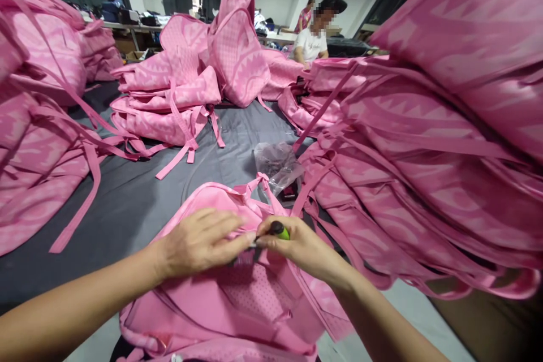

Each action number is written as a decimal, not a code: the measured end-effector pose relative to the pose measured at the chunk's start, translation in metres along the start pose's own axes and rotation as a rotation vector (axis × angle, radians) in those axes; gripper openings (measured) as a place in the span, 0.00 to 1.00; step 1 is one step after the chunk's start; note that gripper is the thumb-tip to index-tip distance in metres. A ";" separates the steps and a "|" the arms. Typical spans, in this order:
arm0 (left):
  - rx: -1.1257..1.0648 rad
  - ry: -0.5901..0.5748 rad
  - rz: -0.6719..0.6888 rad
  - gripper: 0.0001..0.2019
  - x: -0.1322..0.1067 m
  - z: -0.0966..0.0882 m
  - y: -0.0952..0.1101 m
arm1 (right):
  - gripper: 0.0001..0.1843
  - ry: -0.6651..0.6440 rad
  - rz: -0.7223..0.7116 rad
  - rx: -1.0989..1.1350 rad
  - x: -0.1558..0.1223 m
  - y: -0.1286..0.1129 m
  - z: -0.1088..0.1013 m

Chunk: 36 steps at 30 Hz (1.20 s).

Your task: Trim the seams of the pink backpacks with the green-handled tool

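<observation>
An open pink backpack lies in front of me, its inside facing up. My left hand grips the bag's upper part, thumb and fingers pressed on the fabric. My right hand is closed around a tool with a green and black handle, which looks like a screwdriver. Its working end points toward my left fingertips, where a small metal piece shows partly. The fingers hide most of that contact spot. Just beyond my right hand sits a clear plastic bag with small dark parts.
Stacked pink backpacks crowd the right side, straps hanging down. More pink backpacks are piled at the left, and others stand across the dark table cover. A person in a white shirt works at the far side.
</observation>
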<state>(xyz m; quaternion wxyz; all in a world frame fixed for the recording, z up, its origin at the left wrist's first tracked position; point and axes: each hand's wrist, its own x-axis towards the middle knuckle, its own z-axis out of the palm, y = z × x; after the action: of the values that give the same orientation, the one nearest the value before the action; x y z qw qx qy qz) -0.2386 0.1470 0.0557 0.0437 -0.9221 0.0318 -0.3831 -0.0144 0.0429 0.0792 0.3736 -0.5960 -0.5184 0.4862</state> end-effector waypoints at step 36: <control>0.122 -0.365 -0.926 0.43 -0.082 0.002 0.023 | 0.09 -0.362 -0.280 -1.215 0.069 0.002 0.043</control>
<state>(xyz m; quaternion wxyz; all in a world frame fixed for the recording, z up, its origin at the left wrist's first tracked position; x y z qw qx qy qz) -0.2952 0.1323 -0.0062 -0.0723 -0.8873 -0.4112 -0.1960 -0.0562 0.1077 0.0530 -0.0638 -0.5366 -0.8287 0.1459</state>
